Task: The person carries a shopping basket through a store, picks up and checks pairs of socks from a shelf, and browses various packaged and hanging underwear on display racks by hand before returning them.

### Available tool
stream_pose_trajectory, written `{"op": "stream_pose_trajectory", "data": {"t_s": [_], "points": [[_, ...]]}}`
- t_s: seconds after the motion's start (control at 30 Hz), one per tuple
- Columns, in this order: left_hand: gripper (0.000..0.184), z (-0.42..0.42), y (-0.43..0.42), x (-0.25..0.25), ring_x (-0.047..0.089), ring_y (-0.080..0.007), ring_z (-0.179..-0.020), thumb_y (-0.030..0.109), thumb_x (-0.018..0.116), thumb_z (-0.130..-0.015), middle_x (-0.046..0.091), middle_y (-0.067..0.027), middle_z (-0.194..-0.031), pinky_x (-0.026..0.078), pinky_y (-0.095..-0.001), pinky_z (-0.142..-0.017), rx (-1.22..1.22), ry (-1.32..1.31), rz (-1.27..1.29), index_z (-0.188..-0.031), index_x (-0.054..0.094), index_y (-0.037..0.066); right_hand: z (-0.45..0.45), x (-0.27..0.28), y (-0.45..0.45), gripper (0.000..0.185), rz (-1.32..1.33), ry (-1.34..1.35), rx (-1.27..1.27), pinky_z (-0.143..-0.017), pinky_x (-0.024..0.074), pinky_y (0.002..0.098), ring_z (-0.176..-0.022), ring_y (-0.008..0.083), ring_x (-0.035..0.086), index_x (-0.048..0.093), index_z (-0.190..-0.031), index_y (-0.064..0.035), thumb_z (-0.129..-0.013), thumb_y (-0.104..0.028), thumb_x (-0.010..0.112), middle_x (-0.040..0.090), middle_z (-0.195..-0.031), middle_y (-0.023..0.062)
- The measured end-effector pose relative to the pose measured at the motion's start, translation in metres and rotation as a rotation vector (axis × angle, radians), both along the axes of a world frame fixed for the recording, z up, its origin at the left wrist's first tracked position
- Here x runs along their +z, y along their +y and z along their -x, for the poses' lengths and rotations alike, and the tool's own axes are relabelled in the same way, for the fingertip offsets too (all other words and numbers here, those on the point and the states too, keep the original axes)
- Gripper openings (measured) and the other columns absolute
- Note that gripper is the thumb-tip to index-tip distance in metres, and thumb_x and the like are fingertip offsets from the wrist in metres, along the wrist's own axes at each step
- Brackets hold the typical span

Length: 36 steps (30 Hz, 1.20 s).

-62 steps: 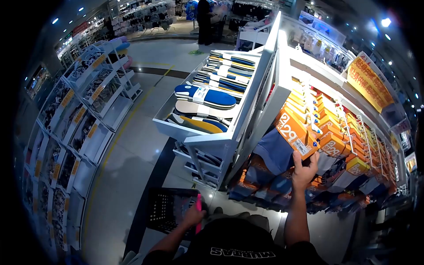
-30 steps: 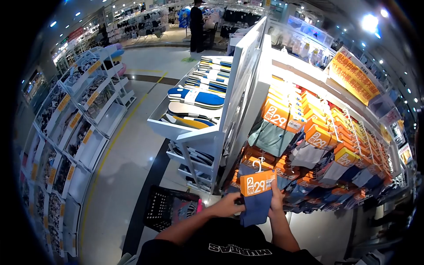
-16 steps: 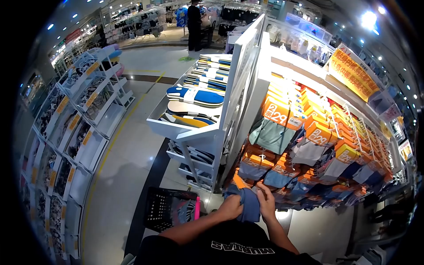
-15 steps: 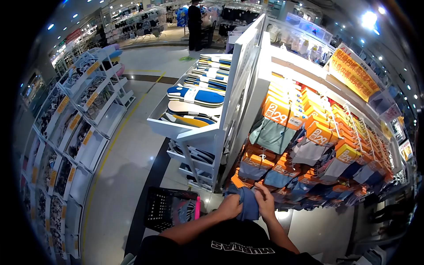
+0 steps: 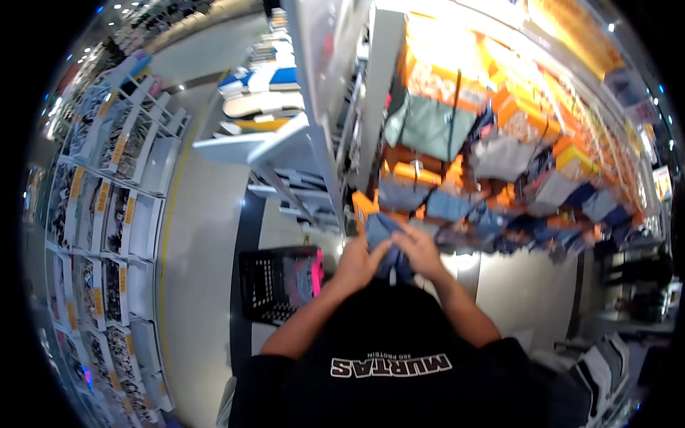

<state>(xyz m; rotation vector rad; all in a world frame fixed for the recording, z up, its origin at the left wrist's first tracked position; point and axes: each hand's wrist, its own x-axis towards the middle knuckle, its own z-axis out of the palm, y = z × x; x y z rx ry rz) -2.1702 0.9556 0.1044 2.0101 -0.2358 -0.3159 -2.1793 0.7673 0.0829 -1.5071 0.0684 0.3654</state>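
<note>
Both hands are in front of my chest, gripping a pair of blue-grey underpants point(image 5: 383, 230) with an orange card point(image 5: 364, 205) attached at its upper left. My left hand point(image 5: 354, 264) is closed on the near left side of the cloth, its thumb pointing to the right. With fingers bent over the fabric, my right hand point(image 5: 422, 251) pinches the right side. Motion blur softens the fingertips. Just beyond hang similar packs, among them a grey-green pair point(image 5: 428, 127) and a blue pair point(image 5: 449, 205), under orange cards.
A black shopping basket point(image 5: 265, 282) with a pink handle holds some cloth items on the floor at my left. Behind it stands a white rack point(image 5: 250, 146) of insoles. Tiered shelves point(image 5: 146, 242) line the aisle's far left. Folded goods point(image 5: 606, 367) lie at lower right.
My view has tilted down, and the racks appear higher and further left. Both hands keep hold of the underpants; the hands are now closer together, with the thumbs nearer each other on the cloth.
</note>
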Motion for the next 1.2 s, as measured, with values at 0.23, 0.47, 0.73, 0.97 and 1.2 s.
{"op": "stream_pose_trajectory", "data": {"t_s": [0.23, 0.47, 0.73, 0.97, 1.2], "points": [[0.034, 0.001, 0.007, -0.046, 0.059, -0.0097, -0.099, 0.023, 0.058, -0.105, 0.068, -0.0041, -0.11, 0.049, -0.0278, -0.09, 0.042, 0.331, 0.695, -0.125, 0.062, -0.004, 0.001, -0.001, -0.023, 0.034, -0.486, 0.137, -0.187, -0.09, 0.0528, 0.0281, -0.1, 0.0136, 0.067, 0.061, -0.125, 0.0037, -0.107, -0.024, 0.05, 0.07, -0.115, 0.0098], [0.037, -0.004, 0.004, -0.052, 0.057, -0.0081, -0.104, 0.025, 0.055, -0.106, 0.066, -0.0034, -0.116, 0.046, -0.0268, -0.095, 0.042, 0.463, 0.825, -0.129, 0.06, -0.003, 0.008, -0.005, -0.026, 0.042, -0.501, 0.242, -0.314, -0.09, 0.0529, 0.0286, -0.1, 0.0152, 0.068, 0.063, -0.121, 0.0046, -0.108, -0.032, 0.047, 0.07, -0.114, 0.0118], [0.032, 0.003, -0.006, -0.055, 0.06, -0.0091, -0.099, 0.015, 0.051, -0.106, 0.064, -0.003, -0.116, 0.05, -0.0278, -0.089, 0.022, 0.555, 0.925, -0.135, 0.053, 0.0, 0.006, -0.012, -0.035, 0.039, -0.513, 0.077, -0.338, -0.092, 0.055, 0.0353, -0.106, 0.0248, 0.067, 0.063, -0.108, 0.001, -0.11, -0.032, 0.043, 0.067, -0.118, 0.0199], [0.027, 0.004, 0.001, -0.057, 0.061, -0.0076, -0.095, 0.014, 0.052, -0.104, 0.067, -0.0015, -0.109, 0.051, -0.0271, -0.082, -0.377, 0.348, 0.621, -0.127, 0.06, 0.001, 0.011, -0.005, -0.026, 0.052, -0.577, 0.214, -0.142, -0.101, 0.0482, 0.0301, -0.12, 0.0163, 0.06, 0.04, -0.149, -0.0016, -0.105, -0.026, 0.055, 0.057, -0.139, 0.0113], [0.029, 0.017, 0.019, -0.07, 0.064, -0.0147, -0.093, 0.016, 0.066, -0.096, 0.07, -0.0078, -0.104, 0.051, -0.0302, -0.085, -0.061, 0.185, 0.359, -0.12, 0.064, 0.001, -0.034, 0.054, -0.053, 0.05, -0.351, -0.362, -0.435, -0.098, 0.0501, 0.0315, -0.109, 0.0177, 0.064, 0.049, -0.134, 0.0014, -0.09, -0.006, 0.072, 0.065, -0.122, 0.0103]]}}
